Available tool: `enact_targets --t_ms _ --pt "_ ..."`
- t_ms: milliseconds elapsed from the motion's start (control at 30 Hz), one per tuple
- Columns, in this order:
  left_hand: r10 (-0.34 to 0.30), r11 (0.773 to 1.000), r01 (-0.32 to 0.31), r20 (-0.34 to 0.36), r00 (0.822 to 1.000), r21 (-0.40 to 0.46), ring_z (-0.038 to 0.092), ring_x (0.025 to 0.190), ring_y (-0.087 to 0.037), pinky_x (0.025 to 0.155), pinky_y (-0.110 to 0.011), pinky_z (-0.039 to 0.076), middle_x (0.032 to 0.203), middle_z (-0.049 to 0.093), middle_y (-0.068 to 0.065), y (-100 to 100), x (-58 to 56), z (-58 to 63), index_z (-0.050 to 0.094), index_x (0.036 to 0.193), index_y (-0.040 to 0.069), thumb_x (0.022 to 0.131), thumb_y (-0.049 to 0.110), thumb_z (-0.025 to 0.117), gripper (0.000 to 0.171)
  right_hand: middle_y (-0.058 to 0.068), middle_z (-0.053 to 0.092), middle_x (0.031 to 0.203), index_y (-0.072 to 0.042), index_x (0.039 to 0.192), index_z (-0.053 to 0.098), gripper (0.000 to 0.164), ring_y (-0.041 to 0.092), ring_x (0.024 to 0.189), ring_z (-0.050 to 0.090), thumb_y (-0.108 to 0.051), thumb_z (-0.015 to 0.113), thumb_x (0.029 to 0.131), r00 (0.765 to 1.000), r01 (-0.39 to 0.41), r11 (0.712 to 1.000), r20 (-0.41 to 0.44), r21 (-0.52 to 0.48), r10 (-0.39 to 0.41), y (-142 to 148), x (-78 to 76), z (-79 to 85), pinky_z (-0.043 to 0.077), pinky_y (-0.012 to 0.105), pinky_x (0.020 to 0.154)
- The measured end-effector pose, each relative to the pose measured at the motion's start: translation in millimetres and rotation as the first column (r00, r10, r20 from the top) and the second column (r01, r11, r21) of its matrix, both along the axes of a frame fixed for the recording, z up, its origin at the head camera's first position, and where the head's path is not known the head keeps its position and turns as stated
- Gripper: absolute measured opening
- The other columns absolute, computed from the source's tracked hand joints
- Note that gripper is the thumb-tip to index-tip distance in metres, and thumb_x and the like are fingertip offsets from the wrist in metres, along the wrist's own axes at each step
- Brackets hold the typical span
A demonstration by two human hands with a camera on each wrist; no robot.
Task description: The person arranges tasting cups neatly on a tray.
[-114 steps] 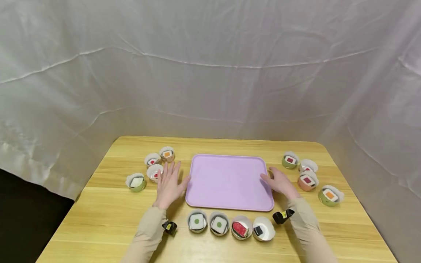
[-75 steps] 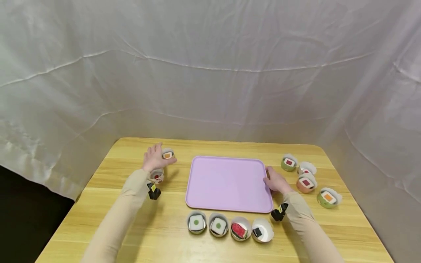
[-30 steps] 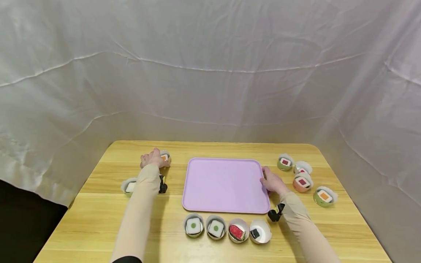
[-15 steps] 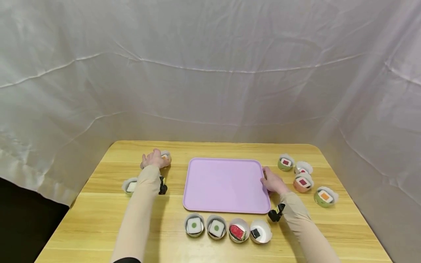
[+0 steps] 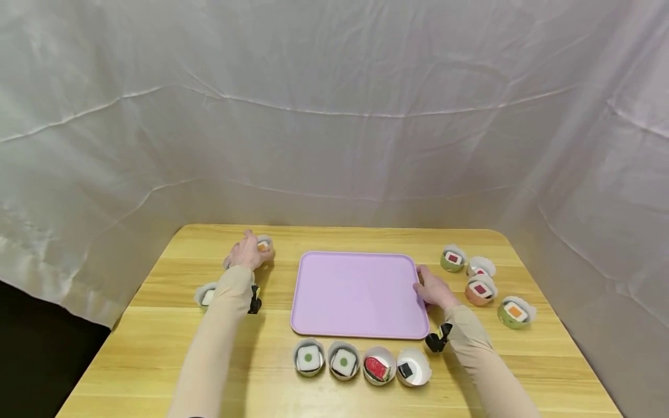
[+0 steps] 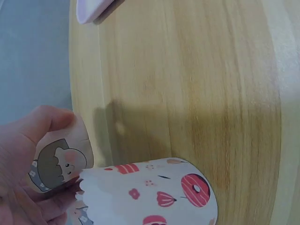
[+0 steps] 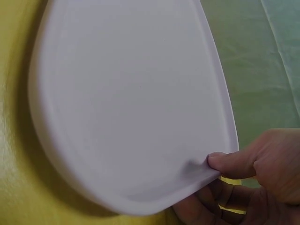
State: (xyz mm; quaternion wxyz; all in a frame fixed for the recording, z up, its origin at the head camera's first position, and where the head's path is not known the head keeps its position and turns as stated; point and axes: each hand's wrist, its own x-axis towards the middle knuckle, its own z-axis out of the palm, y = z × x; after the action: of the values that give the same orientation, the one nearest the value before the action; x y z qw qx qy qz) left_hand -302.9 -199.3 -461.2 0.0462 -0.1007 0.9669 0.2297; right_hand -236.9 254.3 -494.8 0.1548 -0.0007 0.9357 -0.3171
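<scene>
At the back left, my left hand grips a small paper cup that holds a toy sushi roll with an orange centre. Its thumb and fingers curl round the peach wall with a cartoon face in the left wrist view. A white paper cup with a red doughnut print stands close beside it. My right hand pinches the right edge of a flat lilac tray, thumb on the rim and fingers underneath. The left hand and forearm hide other cups.
Several cups with sushi pieces, including a green one, stand at the right. Along the tray's front edge is a row with two green-dotted rolls, a red piece and a small black piece. Another cup sits left.
My left hand has gone from lying spread beside the tray to the back-left cups and taken hold of one, which has just shifted slightly backward. The right hand has taken the tray's edge.
</scene>
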Motion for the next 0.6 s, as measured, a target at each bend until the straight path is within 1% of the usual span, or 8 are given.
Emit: enact_targets --t_ms 33,67,167,200,267,367,500,600 --pt "-0.010 1.000 0.010 -0.011 1.000 0.011 0.058 0.116 -0.053 0.092 -0.076 0.045 0.124 0.059 -0.035 0.8 0.4 0.8 0.029 0.141 -0.004 0.086 0.039 0.072 0.081 0.033 0.062 0.105 0.004 0.145 0.031 0.046 0.020 0.058 0.063 -0.011 0.046 0.104 1.000 -0.002 1.000 -0.004 0.003 0.002 -0.2 -0.3 -0.2 0.055 0.031 0.052" --pt "-0.035 0.999 0.035 -0.032 0.999 0.016 0.059 0.113 -0.054 0.092 -0.074 0.046 0.124 0.058 -0.037 1.9 0.4 1.5 0.028 0.141 -0.006 0.087 0.038 0.072 0.082 0.033 0.062 0.106 0.003 0.145 0.031 0.047 0.020 0.058 0.063 -0.012 0.046 0.104 1.000 0.001 1.000 -0.003 0.005 -0.001 -0.3 -0.8 -0.4 0.054 0.030 0.052" --pt "-0.102 0.994 0.106 -0.097 0.990 0.037 0.060 0.113 -0.053 0.097 -0.065 0.050 0.125 0.057 -0.039 5.7 -0.3 2.5 0.027 0.143 -0.010 0.088 0.032 0.073 0.083 0.034 0.061 0.110 0.002 0.146 0.031 0.048 0.019 0.057 0.063 -0.012 0.047 0.104 1.000 0.008 1.000 -0.004 0.015 -0.008 -0.1 -2.3 -1.4 0.054 0.030 0.052" --pt "-0.118 0.992 0.123 -0.114 0.987 0.039 0.060 0.114 -0.053 0.098 -0.062 0.050 0.126 0.057 -0.040 7.1 -0.7 2.4 0.027 0.144 -0.011 0.089 0.031 0.074 0.084 0.035 0.061 0.111 0.002 0.147 0.031 0.048 0.019 0.057 0.063 -0.013 0.047 0.104 1.000 0.012 1.000 -0.004 0.018 -0.012 0.0 -3.0 -1.8 0.054 0.030 0.052" --pt "-0.135 0.989 0.143 -0.141 0.981 0.045 0.060 0.115 -0.053 0.100 -0.059 0.050 0.127 0.057 -0.041 10.2 -1.8 2.0 0.026 0.145 -0.012 0.088 0.029 0.075 0.085 0.036 0.061 0.113 0.002 0.147 0.031 0.048 0.019 0.057 0.063 -0.013 0.047 0.104 1.000 0.011 1.000 -0.008 0.022 -0.011 0.2 -3.7 -2.2 0.054 0.030 0.052" --pt "-0.153 0.986 0.162 -0.156 0.976 0.047 0.060 0.114 -0.053 0.100 -0.059 0.051 0.127 0.057 -0.041 15.3 -2.3 2.0 0.025 0.147 -0.011 0.088 0.028 0.075 0.086 0.037 0.060 0.114 0.002 0.146 0.031 0.047 0.020 0.058 0.064 -0.013 0.047 0.104 1.000 0.008 1.000 -0.009 0.023 -0.007 0.1 -3.9 -2.2 0.055 0.031 0.052" --pt "-0.177 0.980 0.189 -0.156 0.972 0.067 0.060 0.115 -0.053 0.100 -0.058 0.051 0.129 0.056 -0.040 23.4 -1.6 4.5 0.025 0.149 -0.011 0.088 0.028 0.076 0.089 0.036 0.060 0.114 0.003 0.145 0.031 0.047 0.021 0.061 0.065 -0.012 0.046 0.103 1.000 0.002 1.000 -0.009 0.032 -0.002 -0.7 -3.3 -1.0 0.055 0.032 0.054" --pt "-0.198 0.974 0.214 -0.169 0.965 0.079 0.061 0.114 -0.052 0.100 -0.056 0.052 0.128 0.057 -0.039 31.0 -1.1 5.7 0.029 0.147 -0.010 0.086 0.027 0.078 0.087 0.036 0.060 0.112 0.004 0.145 0.031 0.047 0.022 0.061 0.064 -0.011 0.046 0.103 1.000 -0.004 0.999 -0.013 0.039 0.005 -0.4 -3.6 -0.1 0.055 0.032 0.055"
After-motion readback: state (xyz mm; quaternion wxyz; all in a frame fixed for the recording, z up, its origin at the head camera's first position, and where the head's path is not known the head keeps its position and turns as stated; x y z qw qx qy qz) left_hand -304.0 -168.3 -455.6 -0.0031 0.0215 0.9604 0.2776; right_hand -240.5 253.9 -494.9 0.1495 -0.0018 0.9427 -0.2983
